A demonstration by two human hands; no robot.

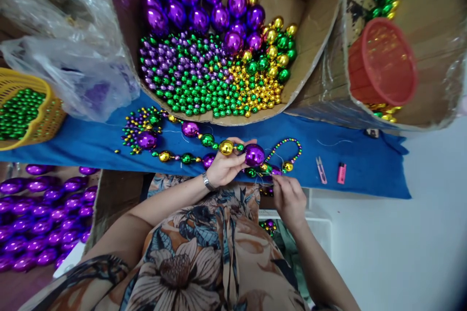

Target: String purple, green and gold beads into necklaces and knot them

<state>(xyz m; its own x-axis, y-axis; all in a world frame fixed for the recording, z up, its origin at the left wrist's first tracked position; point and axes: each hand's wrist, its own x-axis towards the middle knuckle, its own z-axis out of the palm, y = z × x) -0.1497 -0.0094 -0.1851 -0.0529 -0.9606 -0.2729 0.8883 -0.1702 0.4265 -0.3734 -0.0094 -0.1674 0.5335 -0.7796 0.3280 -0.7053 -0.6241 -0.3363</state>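
My left hand [226,167] is closed around a strung bead necklace, its fingers against a large purple bead [254,155]. Gold bead [226,147] and green bead [207,140] on the same strand trail away to the left over the blue cloth [357,165]. Just right of the purple bead, my right hand [290,197] pinches with thumb and forefinger near thin pale thread; what sits between the fingertips is too small to make out. A loop of small beads [292,141] lies beyond the right hand, with a gold bead [288,166] at its lower end.
A cardboard box [314,53] of purple, green and gold beads stands behind the cloth. Thread snips [321,170] and a pink lighter [341,173] lie to the right. At left are a yellow basket [54,112] and a box of purple beads [40,226]. A red bucket [365,68] is at upper right.
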